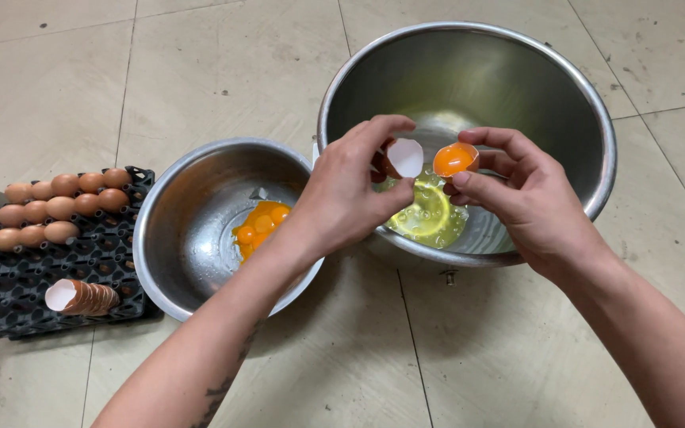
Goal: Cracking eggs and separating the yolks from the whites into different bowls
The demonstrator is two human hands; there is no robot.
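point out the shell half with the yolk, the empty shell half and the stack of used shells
shell half with the yolk (455,159), head view, on the yolk sitting in it
empty shell half (404,157), head view, on its white inside
stack of used shells (82,296), head view, on the middle of the nested stack

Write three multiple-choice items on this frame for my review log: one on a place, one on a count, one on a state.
1. Where do the separated yolks lie?
A. In the smaller bowl
B. On the floor
C. In the egg tray

2. How many steel bowls are in view?
A. One
B. Two
C. Four

3. What is in the half shell held by the right hand?
A. Nothing
B. A yolk
C. Water

Answers:
1 A, the orange yolks sit at that bowl's bottom.
2 B, a smaller one beside the large bowl.
3 B, orange fills it, while the left hand holds an empty shell.
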